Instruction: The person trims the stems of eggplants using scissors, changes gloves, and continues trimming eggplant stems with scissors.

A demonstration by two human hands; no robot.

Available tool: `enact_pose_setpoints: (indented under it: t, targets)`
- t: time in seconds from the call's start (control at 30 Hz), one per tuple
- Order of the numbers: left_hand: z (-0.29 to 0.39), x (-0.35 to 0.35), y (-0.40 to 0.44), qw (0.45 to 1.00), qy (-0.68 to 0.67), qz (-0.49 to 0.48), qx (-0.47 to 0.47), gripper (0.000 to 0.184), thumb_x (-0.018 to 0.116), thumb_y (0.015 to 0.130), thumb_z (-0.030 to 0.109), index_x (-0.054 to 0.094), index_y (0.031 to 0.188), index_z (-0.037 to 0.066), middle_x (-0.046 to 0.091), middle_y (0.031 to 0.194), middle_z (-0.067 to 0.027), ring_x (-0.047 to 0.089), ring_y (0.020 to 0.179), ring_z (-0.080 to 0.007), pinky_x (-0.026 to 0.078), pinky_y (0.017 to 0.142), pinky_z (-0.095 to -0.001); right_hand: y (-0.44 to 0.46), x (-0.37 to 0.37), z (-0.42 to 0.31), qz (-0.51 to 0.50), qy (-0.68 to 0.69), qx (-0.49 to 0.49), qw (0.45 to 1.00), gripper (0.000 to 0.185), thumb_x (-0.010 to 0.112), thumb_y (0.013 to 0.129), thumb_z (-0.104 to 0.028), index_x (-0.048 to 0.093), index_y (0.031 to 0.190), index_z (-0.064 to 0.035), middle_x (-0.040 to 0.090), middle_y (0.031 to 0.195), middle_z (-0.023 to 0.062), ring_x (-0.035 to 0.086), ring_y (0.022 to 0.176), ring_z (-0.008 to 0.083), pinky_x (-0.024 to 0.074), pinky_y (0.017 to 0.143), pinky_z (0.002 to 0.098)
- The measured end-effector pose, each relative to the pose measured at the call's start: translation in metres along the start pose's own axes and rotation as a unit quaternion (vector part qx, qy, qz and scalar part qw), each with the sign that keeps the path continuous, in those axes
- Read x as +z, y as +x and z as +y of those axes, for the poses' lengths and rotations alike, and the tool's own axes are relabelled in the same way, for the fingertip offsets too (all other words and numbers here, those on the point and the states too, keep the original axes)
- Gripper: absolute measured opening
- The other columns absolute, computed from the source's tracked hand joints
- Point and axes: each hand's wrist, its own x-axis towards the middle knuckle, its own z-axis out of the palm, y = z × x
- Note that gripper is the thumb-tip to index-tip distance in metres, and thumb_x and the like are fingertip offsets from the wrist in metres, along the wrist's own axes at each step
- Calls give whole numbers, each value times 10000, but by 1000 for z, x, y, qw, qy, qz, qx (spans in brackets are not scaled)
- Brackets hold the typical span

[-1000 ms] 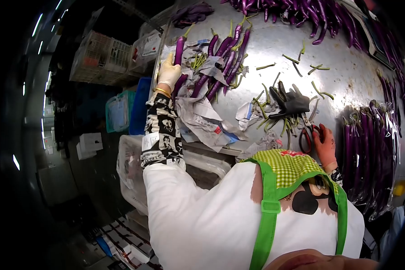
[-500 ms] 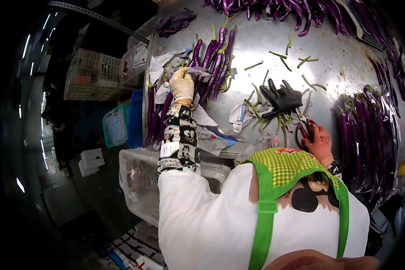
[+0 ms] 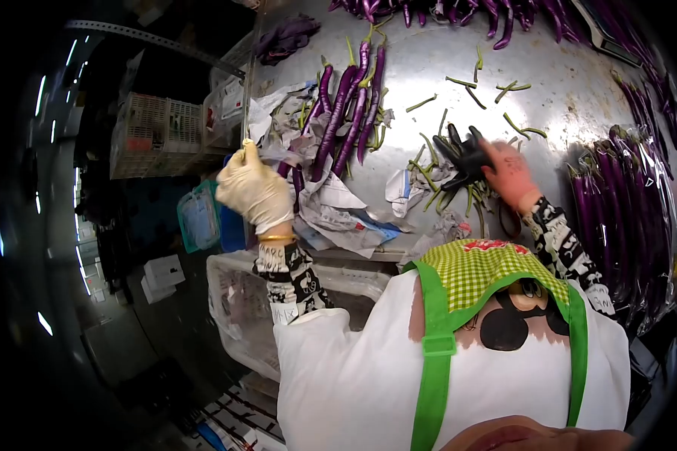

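Observation:
My left hand (image 3: pixel 254 189), in a pale glove, is closed at the table's left edge, beside crumpled paper (image 3: pixel 342 225). What its curled fingers hold, if anything, is hidden. Several long purple eggplants (image 3: pixel 346 113) with green stems lie on paper just to its right. My right hand (image 3: pixel 511 174), in a salmon-coloured glove, grips the cuff end of a black glove (image 3: pixel 460 156). Cut green stems (image 3: pixel 426 177) are scattered under and around that glove. Scissors (image 3: pixel 510 222) lie below the right hand, mostly hidden.
Bagged eggplants (image 3: pixel 617 218) lie on the right of the metal table (image 3: pixel 421 64). More eggplants (image 3: pixel 496 19) are along the far side. A dark cloth (image 3: pixel 287 37) lies at the far left corner. A clear plastic crate (image 3: pixel 237 308) stands below the near edge; crates (image 3: pixel 158 128) stand left.
My right hand has let go of the scissors and taken hold of the black glove. My left hand has moved left and nearer, off the paper; eggplants at the left edge no longer show.

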Motion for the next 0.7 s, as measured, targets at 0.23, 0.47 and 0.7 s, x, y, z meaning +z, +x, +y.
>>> enact_pose_setpoints:
  t: [0.23,0.47,0.7]
  targets:
    - [64,32,21,977,-162,-77,113,624,738,712,286,594,1302,143,638,1202,-98,498,1222,-280,243,1063,-529,-23,-17,-93,-226,315,-73,919,396,671,913,-268,606,1231,-41,642,1146,190,599,1113,364,472,968,417]
    - [133,129,48,967,-41,-250,7,656,683,778,692,672,1155,155,706,1007,-99,684,1001,-306,479,850,-474,-54,-33,-57,-128,202,-14,971,670,738,859,-284,456,1409,-25,585,1239,229,555,1149,401,455,983,431]
    - [139,142,50,970,8,-238,39,379,728,821,479,735,1037,169,717,1017,-64,687,1013,-278,358,1035,-551,-125,-11,29,-93,-48,160,982,743,803,769,-272,476,1399,-51,606,1141,193,593,1059,367,484,915,448]
